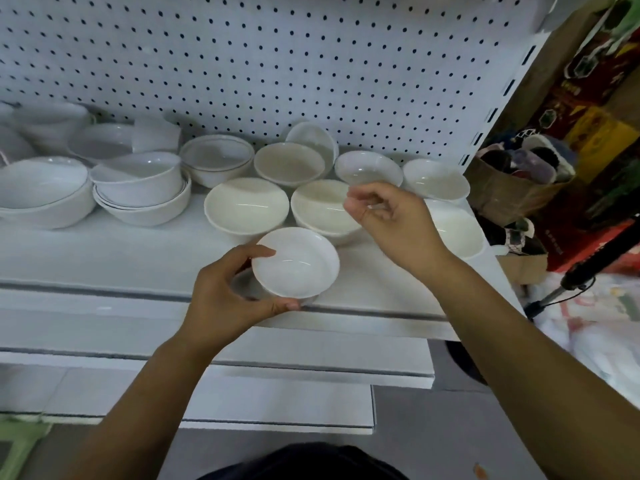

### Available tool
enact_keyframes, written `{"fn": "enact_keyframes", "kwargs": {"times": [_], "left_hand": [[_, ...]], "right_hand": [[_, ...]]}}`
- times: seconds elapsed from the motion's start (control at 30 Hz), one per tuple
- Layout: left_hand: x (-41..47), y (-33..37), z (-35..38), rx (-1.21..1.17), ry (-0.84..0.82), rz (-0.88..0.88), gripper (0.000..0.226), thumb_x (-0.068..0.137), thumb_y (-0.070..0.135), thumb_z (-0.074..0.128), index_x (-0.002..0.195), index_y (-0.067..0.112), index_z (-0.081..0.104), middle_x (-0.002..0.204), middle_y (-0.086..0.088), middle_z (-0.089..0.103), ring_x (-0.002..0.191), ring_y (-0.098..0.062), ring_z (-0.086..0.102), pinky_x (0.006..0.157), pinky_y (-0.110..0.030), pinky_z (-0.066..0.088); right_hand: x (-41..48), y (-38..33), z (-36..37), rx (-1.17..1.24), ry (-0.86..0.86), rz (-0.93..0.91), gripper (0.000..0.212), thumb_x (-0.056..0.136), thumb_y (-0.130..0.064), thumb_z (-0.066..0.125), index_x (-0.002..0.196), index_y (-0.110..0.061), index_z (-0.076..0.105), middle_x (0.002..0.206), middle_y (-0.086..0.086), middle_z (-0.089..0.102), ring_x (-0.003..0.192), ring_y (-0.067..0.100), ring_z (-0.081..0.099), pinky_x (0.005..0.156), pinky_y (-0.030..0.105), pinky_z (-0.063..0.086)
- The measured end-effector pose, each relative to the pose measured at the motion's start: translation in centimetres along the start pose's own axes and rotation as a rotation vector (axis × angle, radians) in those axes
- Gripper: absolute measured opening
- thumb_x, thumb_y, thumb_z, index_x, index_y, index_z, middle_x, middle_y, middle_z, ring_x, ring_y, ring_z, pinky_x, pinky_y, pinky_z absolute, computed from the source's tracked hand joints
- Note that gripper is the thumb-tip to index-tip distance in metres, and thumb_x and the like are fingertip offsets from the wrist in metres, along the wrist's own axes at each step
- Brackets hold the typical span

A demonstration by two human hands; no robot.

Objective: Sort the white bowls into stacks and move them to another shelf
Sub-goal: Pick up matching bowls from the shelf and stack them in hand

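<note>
- Left hand (225, 292) grips a small white bowl (296, 263), thumb and fingers curled round its rim, at the front edge of the shelf (104, 258).
- Right hand (391, 220) hovers over the shelf's right half, fingers curled; cannot tell whether they pinch anything.
- Tilted bowl (369, 169) sits just behind the right fingertips; contact unclear.
- Two cream bowls (246, 206) stand side by side mid-shelf, behind the held bowl.
- Nested bowl stacks (138, 192) crowd the shelf's left end.
- More bowls line the back edge against the pegboard (242, 64).
</note>
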State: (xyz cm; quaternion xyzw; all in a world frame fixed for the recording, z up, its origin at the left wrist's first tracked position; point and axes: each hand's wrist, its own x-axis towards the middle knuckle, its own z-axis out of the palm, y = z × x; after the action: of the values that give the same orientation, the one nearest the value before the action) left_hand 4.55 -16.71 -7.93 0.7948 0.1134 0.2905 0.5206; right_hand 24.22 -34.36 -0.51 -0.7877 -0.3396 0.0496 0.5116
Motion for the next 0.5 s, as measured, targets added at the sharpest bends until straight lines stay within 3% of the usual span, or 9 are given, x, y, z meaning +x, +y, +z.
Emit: {"fn": "enact_keyframes", "kwargs": {"times": [0.13, 0.27, 0.33, 0.4, 0.5], "left_hand": [[0.0, -0.1, 0.1, 0.044, 0.006, -0.004, 0.07, 0.051, 0.042, 0.094, 0.112, 0.024, 0.065, 0.121, 0.025, 0.066, 0.116, 0.003, 0.06, 0.088, -0.009, 0.05], [0.3, 0.7, -0.4, 0.069, -0.071, -0.093, 0.084, 0.051, 0.043, 0.093, 0.126, 0.032, 0.058, 0.127, 0.029, 0.062, 0.12, 0.003, 0.058, 0.089, -0.01, 0.05], [0.7, 1.1, -0.6, 0.071, -0.128, -0.141, 0.089, 0.053, 0.043, 0.093, 0.132, 0.035, 0.053, 0.13, 0.028, 0.06, 0.121, 0.004, 0.057, 0.091, -0.014, 0.053], [1.1, 1.3, -0.9, 0.03, -0.167, -0.196, 0.09, 0.056, 0.038, 0.093, 0.136, 0.033, 0.052, 0.132, 0.024, 0.061, 0.122, 0.001, 0.058, 0.093, -0.02, 0.055], [1.5, 1.6, -1.3, -0.04, -0.197, -0.251, 0.089, 0.059, 0.028, 0.094, 0.137, 0.034, 0.053, 0.132, 0.023, 0.063, 0.122, 0.0, 0.059, 0.097, -0.024, 0.056]], "right_hand": [[6.7, 0.6, 0.4, -0.167, 0.018, -0.033, 0.017, 0.095, -0.029, 0.071, 0.104, -0.017, 0.078, 0.098, -0.008, 0.073, 0.082, -0.004, 0.064, 0.082, 0.006, 0.048], [12.6, 1.9, 1.0, -0.325, -0.015, -0.062, 0.032, 0.099, -0.039, 0.061, 0.092, -0.011, 0.076, 0.085, 0.002, 0.073, 0.078, 0.012, 0.061, 0.075, 0.022, 0.046], [14.9, 2.6, 1.6, -0.394, -0.048, -0.085, 0.045, 0.097, -0.041, 0.057, 0.078, -0.001, 0.066, 0.074, 0.015, 0.066, 0.068, 0.025, 0.054, 0.067, 0.031, 0.043], [16.8, 3.2, 2.1, -0.403, -0.085, -0.089, 0.046, 0.095, -0.042, 0.059, 0.071, -0.003, 0.057, 0.07, 0.015, 0.06, 0.067, 0.029, 0.052, 0.068, 0.036, 0.043], [18.9, 3.7, 2.4, -0.464, -0.152, -0.056, 0.042, 0.098, -0.044, 0.061, 0.072, -0.011, 0.055, 0.069, 0.006, 0.054, 0.068, 0.021, 0.05, 0.06, 0.026, 0.037]]}}
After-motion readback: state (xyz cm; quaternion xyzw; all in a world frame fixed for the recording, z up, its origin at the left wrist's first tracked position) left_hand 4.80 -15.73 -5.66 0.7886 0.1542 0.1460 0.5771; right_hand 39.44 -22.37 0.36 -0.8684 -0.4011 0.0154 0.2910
